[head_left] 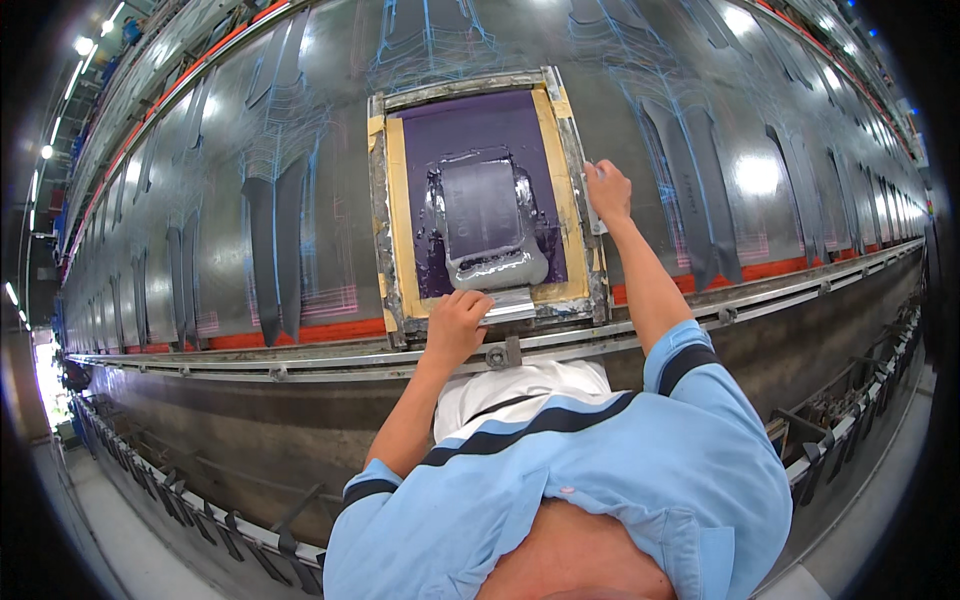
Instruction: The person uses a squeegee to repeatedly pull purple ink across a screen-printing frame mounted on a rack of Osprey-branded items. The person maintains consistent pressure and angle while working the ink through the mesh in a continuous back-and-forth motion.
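Fingers of the left hand are curled down and pressed together over the near end of a squeegee, gripping its pale handle at the near edge of a printing frame. Fingers of the right hand are bent and closed on the right rail of that frame, about halfway along it, with the thumb side toward the screen.

Inside the frame lies a purple screen bordered with yellowish tape. A grey, glossy pool of ink sits on the middle of the screen, spreading from the centre toward the near edge, where it meets the squeegee blade. How firmly the blade presses on the mesh cannot be told.

The frame rests flat on a long grey table that runs left and right across the scene and bends with the lens. Dark fabric pieces lie on the table in pairs, to the left of the frame and to its right, each outlined with thin blue lines. An orange strip runs along the near edge of the table, and just nearer a metal rail follows it. Both forearms reach out from a light blue shirt with dark and white bands.
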`<action>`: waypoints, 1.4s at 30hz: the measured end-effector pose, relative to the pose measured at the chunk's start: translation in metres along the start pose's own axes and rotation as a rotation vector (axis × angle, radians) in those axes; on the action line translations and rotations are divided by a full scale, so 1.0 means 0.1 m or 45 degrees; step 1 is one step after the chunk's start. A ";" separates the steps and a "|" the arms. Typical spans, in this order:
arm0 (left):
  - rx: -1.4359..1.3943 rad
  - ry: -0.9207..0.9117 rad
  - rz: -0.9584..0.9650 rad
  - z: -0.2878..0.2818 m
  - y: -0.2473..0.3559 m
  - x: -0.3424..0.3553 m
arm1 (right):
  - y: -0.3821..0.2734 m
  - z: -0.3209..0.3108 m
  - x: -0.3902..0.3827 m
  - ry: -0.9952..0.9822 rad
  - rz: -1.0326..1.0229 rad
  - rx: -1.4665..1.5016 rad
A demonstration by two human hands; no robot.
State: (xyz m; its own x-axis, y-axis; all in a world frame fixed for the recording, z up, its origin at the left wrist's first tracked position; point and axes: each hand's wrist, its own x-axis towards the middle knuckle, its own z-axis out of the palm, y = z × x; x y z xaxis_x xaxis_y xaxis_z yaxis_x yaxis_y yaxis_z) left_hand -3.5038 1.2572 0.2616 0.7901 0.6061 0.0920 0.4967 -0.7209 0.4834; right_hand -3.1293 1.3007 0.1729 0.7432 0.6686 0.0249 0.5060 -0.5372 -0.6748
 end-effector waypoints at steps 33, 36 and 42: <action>0.438 0.133 -0.293 0.01 0.29 0.27 | -0.16 -0.24 -0.22 -0.037 -0.190 0.440; 0.476 0.115 -0.217 0.04 0.21 0.33 | -0.15 -0.20 -0.10 -0.040 -0.206 0.504; 0.456 -0.004 -0.120 -0.05 0.16 0.42 | -0.07 -0.25 -0.03 -0.005 -0.179 0.424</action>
State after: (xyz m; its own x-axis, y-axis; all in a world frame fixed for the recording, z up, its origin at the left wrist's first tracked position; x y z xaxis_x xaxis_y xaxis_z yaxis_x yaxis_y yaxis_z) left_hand -3.4646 1.2730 0.2777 0.7355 0.6750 0.0588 0.6613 -0.7340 0.1544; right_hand -3.1242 1.2894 0.1957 0.6745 0.7263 0.1324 0.4325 -0.2435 -0.8681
